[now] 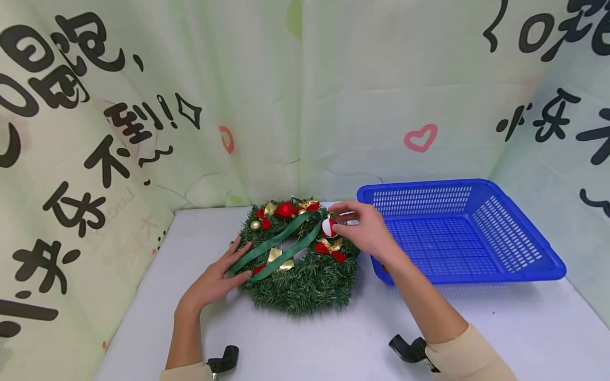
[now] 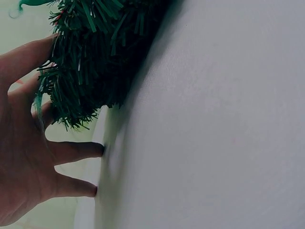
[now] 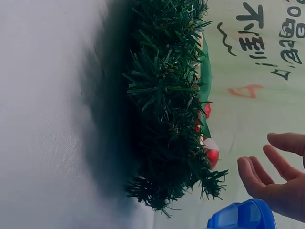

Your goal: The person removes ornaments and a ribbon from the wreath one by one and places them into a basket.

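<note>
- Where the two hands stood apart, the artificial-pine wreath (image 1: 297, 291) lay flat between them on the white table (image 1: 324, 349), left of the blue perforated plastic basket (image 1: 438, 241).
- Left hand (image 1: 216, 280): its fingers were fanned and rested against the wreath's left flank, gripping nothing.
- Right hand (image 1: 364, 227): it curved loosely beside the red-and-white bauble (image 1: 328, 228) at the wreath's upper right, thumb and fingertips parted.
- Handling, as judged: the wreath was probably light, its springy bristles covering a stiffer ring; a hold deep on that ring seemed surer than one on the tips. The bauble looked smooth, perhaps slippery and easily dented, and suited a gentle pinch at its sides. The green ribbon (image 1: 267, 246) appeared limp and apt to slide.
- Views compared: the head view seemed to join right hand and bauble, whereas the right wrist view showed a gap. Only the head view gave the ribbon's full run across the central hole. The left wrist view revealed two fingertips clear of the bristles, others passing behind.
</note>
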### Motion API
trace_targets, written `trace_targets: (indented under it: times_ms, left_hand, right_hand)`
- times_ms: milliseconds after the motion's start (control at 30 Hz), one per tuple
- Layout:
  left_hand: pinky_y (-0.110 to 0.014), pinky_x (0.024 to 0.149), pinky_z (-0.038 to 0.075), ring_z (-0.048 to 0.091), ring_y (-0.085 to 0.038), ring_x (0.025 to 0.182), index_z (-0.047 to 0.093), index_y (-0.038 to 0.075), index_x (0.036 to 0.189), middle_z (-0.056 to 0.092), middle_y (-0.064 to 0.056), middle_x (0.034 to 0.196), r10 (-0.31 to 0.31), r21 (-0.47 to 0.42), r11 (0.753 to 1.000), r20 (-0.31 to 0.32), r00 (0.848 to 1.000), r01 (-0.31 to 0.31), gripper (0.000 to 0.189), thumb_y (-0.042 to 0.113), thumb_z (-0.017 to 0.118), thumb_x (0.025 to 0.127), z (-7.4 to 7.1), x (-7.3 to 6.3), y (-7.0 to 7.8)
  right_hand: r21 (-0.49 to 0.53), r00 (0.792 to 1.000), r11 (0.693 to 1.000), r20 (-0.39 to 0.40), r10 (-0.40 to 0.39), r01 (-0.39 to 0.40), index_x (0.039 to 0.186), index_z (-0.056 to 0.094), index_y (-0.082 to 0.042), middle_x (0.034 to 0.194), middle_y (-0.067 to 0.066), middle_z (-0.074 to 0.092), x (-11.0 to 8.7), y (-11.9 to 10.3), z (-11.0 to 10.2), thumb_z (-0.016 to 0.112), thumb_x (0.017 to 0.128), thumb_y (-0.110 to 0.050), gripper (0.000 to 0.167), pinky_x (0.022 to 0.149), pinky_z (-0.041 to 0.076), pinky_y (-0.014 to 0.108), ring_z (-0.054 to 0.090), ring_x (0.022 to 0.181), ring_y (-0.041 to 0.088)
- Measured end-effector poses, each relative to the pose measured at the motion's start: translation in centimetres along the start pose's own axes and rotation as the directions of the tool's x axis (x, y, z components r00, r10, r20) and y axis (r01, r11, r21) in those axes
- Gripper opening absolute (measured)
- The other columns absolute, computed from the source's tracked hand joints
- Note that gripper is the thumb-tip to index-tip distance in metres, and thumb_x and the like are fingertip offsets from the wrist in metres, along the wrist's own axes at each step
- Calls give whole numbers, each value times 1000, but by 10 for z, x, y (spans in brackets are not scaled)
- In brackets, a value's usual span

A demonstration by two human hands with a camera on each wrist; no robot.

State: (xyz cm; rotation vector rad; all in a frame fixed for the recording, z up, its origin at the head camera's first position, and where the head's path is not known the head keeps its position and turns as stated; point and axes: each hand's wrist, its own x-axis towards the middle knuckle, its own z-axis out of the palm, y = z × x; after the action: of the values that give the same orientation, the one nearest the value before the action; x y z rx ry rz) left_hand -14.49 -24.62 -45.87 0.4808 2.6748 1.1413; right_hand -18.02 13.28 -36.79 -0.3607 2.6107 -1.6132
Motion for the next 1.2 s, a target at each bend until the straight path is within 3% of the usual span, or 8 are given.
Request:
trace_targets:
  times_ms: [333, 867, 1200]
  left_hand:
    - [-75, 117, 27, 18, -47, 158, 31, 27, 166, 7, -3, 177, -1, 10, 1000, -3, 1000, 1, 72, 43, 64, 104, -1, 0, 0]
    - [-75, 116, 28, 18, -47, 158, 30, 30, 166, 7, -2, 177, -7, 10, 1000, -2, 1000, 7, 72, 43, 64, 104, 0, 0, -2]
    - [-75, 117, 27, 17, -47, 158, 30, 29, 166, 7, -2, 177, -10, 11, 1000, -2, 1000, 10, 72, 44, 64, 104, 0, 0, -1]
  right_hand:
    - [-84, 998, 995, 31, 55, -52, 134, 68, -7, 136, 19, 66, 12, 7, 6, 72, 94, -7, 41, 87, 60, 45, 65, 124, 37]
    - [-196, 991, 974, 49, 127, -115, 135, 68, -12, 140, 15, 64, 23, 15, 16, 74, 93, -10, 43, 100, 53, 56, 57, 134, 39]
    - [-246, 991, 963, 52, 126, -110, 134, 69, -9, 133, 19, 67, 27, 15, 22, 77, 90, -6, 45, 95, 56, 51, 62, 125, 39]
